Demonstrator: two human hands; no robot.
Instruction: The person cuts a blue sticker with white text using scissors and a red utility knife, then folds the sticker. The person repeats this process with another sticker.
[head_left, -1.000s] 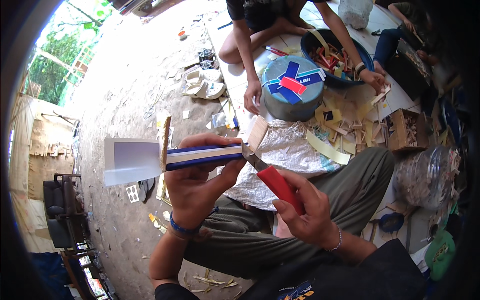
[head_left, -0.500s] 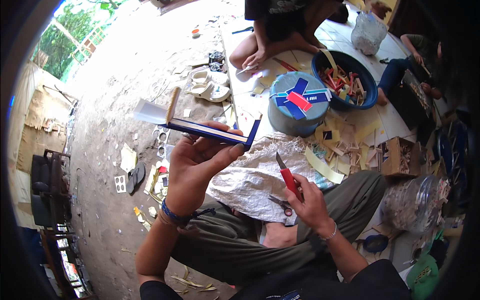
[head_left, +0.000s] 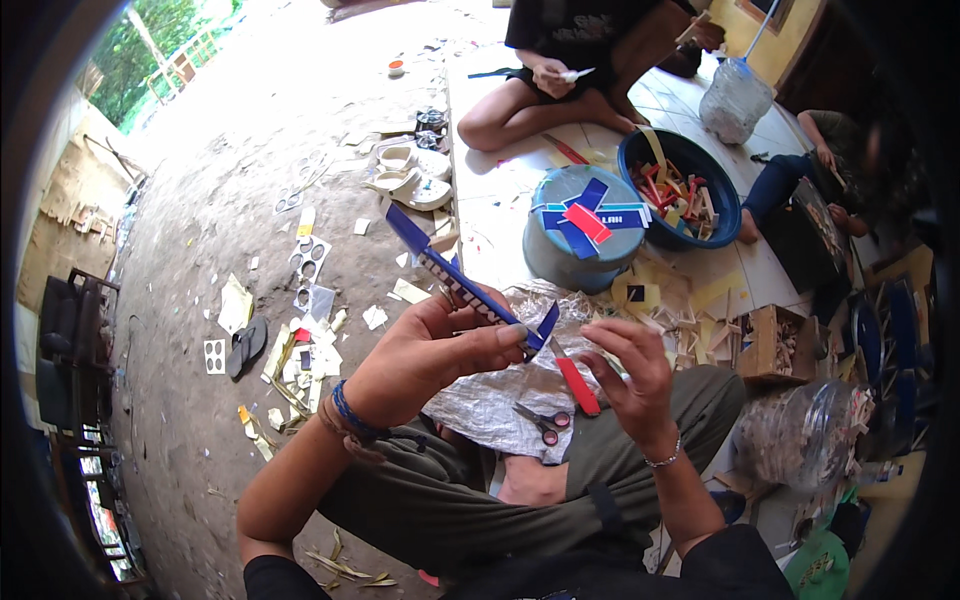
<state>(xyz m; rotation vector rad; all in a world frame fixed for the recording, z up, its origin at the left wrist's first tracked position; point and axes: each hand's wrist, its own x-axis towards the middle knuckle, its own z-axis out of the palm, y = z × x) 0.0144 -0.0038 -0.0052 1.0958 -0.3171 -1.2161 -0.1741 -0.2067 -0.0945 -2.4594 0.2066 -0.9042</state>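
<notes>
My left hand grips a narrow blue-covered wooden piece, pinching it near its lower right end. Short arms stick out at both ends, and pale lettering runs along its side. My right hand is raised just right of that end, fingers stretched out and apart from the thumb, holding nothing I can see. Beside it, a red-handled utility knife lies over the white woven sack in front of my folded legs. Scissors with dark handles rest on the sack, left of and below the knife.
Beyond the sack stands an upturned grey bucket with blue and red strips on top. A blue tub holds wooden pieces. At right are a cardboard box of sticks and a clear plastic jug. Another person sits opposite.
My right hand has let go of the utility knife, which now lies on the sack. My left hand has turned the blue piece so its lettered side shows and its far end tilts upward.
</notes>
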